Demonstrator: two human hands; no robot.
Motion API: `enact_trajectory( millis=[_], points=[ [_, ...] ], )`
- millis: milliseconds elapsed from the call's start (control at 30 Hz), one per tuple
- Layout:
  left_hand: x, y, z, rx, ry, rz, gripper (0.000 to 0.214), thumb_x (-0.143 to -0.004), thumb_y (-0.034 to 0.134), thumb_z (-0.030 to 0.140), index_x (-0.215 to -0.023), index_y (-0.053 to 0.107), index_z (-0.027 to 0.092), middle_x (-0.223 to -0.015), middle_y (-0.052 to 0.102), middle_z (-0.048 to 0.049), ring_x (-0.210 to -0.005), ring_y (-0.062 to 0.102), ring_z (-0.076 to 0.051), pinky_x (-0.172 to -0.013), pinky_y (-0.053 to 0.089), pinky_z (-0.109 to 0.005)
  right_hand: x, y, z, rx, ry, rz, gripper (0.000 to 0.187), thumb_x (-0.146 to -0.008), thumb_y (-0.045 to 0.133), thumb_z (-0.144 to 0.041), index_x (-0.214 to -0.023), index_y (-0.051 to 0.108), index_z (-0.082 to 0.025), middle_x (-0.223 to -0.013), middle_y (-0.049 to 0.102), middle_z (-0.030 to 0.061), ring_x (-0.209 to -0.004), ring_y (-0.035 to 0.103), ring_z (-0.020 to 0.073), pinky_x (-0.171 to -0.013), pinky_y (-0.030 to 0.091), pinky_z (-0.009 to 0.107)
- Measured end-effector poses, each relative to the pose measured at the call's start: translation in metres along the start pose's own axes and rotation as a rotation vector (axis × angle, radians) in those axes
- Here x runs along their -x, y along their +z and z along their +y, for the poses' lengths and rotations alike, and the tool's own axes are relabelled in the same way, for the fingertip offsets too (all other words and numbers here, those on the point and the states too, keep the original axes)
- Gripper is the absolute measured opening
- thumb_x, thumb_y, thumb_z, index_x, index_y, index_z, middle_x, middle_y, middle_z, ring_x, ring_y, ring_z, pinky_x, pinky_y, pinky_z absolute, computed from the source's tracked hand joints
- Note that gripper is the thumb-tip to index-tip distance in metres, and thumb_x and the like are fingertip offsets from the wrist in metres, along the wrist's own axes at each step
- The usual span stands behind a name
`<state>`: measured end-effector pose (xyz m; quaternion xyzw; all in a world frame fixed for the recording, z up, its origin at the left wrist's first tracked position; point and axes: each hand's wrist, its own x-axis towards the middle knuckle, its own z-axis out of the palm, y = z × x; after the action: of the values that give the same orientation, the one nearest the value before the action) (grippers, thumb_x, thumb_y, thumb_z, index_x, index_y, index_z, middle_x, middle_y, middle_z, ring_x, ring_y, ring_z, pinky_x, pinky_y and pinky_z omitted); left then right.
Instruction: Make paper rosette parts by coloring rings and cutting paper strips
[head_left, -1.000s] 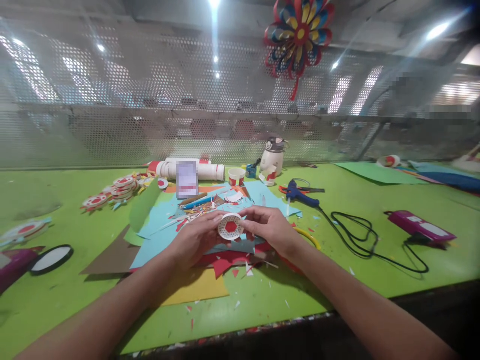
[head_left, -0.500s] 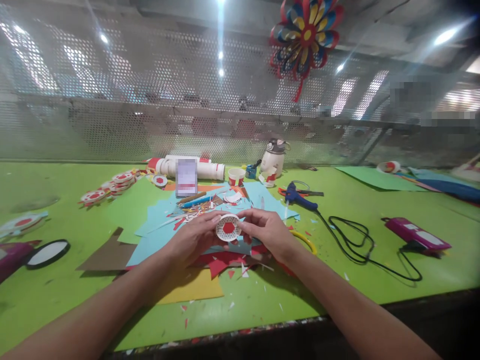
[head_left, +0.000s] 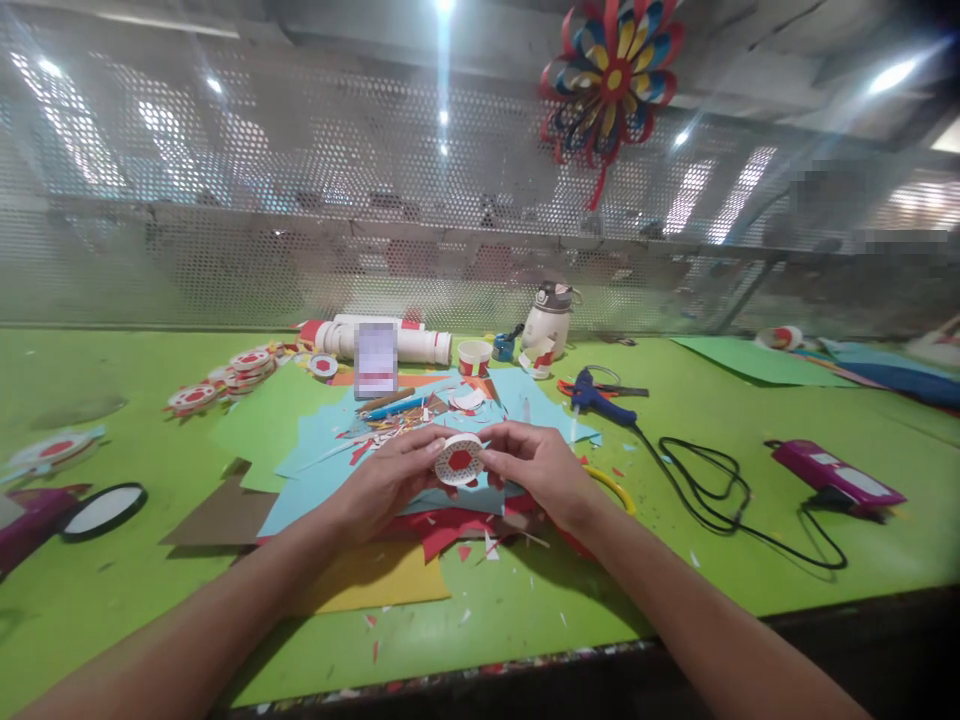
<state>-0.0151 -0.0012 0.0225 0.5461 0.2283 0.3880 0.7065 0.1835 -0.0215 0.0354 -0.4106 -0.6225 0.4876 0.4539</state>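
Between my two hands is a cut-down paper cup (head_left: 459, 461), a small white round with a dotted inside and a red hexagon in its centre. My left hand (head_left: 397, 470) pinches its left rim between thumb and fingers. At the right rim, the thumb and fingers of my right hand (head_left: 536, 465) close on it too. Both hands hold it above blue paper sheets (head_left: 307, 460) and red paper (head_left: 442, 525). Behind them lie a blue pen (head_left: 397, 405) and loose paper scraps (head_left: 375, 440).
A blue glue gun (head_left: 600, 395) lies to the right, its black cord running to a purple power strip (head_left: 836, 475). Paper cups (head_left: 474, 358), a flask (head_left: 547, 318) and a phone (head_left: 376, 360) stand behind. Decorated rounds (head_left: 193, 398) and a black-rimmed oval (head_left: 105, 510) lie left.
The cut-down cup is tilted slightly differently, showing more of its side wall. Both hands keep their hold on it, and the whole view has shifted a little.
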Motion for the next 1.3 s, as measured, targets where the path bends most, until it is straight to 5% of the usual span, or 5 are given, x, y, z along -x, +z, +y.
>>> enact_trajectory(
  millis=[700, 1300],
  points=[
    [-0.0002, 0.0027, 0.0017, -0.059, 0.077, -0.038, 0.034, -0.095, 0.04, 0.036, -0.104, 0.066, 0.017, -0.106, 0.061, -0.0107, -0.091, 0.054, -0.021, -0.076, 0.045, -0.032, 0.003, 0.0036, -0.0033, 0.009, -0.016, 0.017, 0.024, -0.076, 0.068, -0.029, -0.093, 0.066, -0.013, -0.068, 0.061, -0.0005, -0.055, 0.052, 0.0102, -0.055, 0.043, 0.026],
    [0.0003, 0.0047, -0.0003, -0.016, 0.06, 0.014, 0.027, -0.092, 0.049, 0.036, -0.099, 0.069, 0.019, -0.1, 0.066, -0.0077, -0.088, 0.06, -0.019, -0.073, 0.049, -0.029, 0.0025, 0.0042, -0.002, -0.028, -0.037, -0.012, 0.02, -0.077, 0.067, -0.028, -0.093, 0.066, -0.015, -0.07, 0.064, 0.0006, -0.056, 0.054, 0.0101, -0.055, 0.044, 0.026]
  ],
)
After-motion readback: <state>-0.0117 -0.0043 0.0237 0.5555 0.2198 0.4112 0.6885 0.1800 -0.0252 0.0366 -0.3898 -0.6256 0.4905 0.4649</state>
